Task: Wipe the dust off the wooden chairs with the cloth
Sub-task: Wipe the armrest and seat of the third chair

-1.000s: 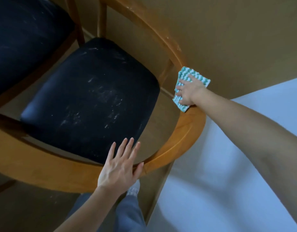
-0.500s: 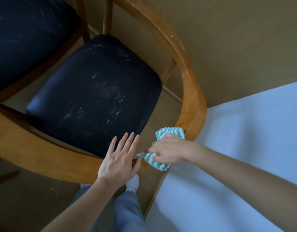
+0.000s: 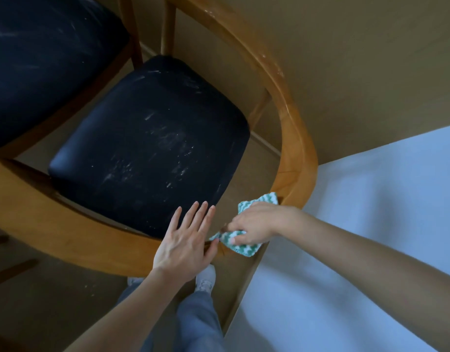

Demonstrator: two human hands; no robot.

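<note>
Head view, the only one I have, looking down over the near chair (image 3: pixel 298 158). My right hand (image 3: pixel 254 226) is on the near-right bend of its curved wooden rail (image 3: pixel 28 219), with the fingers curled over the green-and-white cloth (image 3: pixel 241 246) and holding it bunched against the wood. One corner of the cloth pokes out on the far side of the knuckles, and the rest sits under the fingertips. The left hand (image 3: pixel 186 246) is just beside it on the left. It lies flat on the rail with the fingers straight, slightly spread and gripping nothing, and the thumb almost touches the edge of the cloth.

As for progress, the right-hand sweep of the rail running away to the far side looks glossy, so I'd call that stretch done or nearly so. The long near-left part of the rail, beyond my left hand, hasn't had the cloth on it as far as I can tell. The black seat (image 3: pixel 147 148) is plainly streaked with pale dust. The second chair (image 3: pixel 41 59), far left, has the same streaks on its seat, and its wooden frame looks untouched. The legs and uprights also need doing. My judgement is that we're early on, with one rail partly wiped and most of the job left.
</note>
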